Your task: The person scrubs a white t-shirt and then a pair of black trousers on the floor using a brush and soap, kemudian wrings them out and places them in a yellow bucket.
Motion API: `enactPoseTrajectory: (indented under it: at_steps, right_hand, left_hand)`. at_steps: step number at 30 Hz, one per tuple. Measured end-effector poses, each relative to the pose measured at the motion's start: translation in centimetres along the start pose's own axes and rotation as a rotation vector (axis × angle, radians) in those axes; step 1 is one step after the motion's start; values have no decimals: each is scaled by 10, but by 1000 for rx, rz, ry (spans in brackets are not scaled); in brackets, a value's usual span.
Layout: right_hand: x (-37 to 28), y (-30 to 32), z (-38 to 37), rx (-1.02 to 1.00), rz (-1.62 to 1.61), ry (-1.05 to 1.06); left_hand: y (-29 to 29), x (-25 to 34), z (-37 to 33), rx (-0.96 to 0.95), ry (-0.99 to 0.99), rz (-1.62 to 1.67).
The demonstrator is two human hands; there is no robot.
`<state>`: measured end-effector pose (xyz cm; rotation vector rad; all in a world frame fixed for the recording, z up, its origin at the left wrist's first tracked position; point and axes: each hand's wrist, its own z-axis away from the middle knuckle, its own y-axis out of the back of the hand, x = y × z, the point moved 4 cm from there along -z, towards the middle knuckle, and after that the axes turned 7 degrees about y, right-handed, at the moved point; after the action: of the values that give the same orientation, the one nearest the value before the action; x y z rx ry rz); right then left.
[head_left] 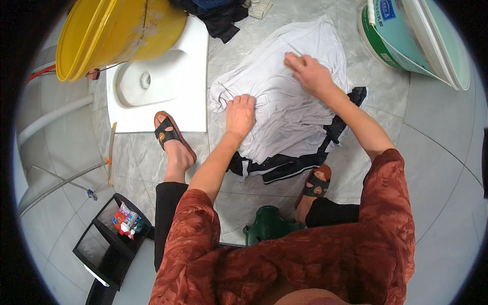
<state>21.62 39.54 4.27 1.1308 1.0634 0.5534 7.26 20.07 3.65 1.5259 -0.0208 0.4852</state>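
One white garment [287, 104] beneath | left hand [241, 115]: grip unclear | right hand [312, 76]: clutching yellowish block [291, 61]

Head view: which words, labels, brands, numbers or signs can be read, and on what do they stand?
Pale green bucket: printing on and beside its blue label, not copied here.
Colourful packets in black rack: any print too small to read.
Nothing else is readable.

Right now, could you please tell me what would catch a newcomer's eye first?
Most likely the yellow bucket at the upper left, partly hiding the white squat toilet. Next, the whitish garment near the centre, with the left hand on it and the right hand holding a small yellowish object.
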Motion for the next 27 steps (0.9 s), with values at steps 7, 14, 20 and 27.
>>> enactPoseTrajectory:
  at_steps: [7, 14, 20, 27]
  right_hand:
    - [-49, -32, -67, -219, 9, 400]
    - [18, 3, -126, 209, -33, -17]
    - [-28, -13, -25, 194, -161, 160]
    - [-21, -46, 25, 54, 61, 306]
  left_hand:
    - [-16, -2, 9, -130, -21, 26]
    - [6, 6, -21, -305, -165, -159]
    - [16, -13, -38, -334, -150, -373]
    - [18, -8, -61, -322, -248, -244]
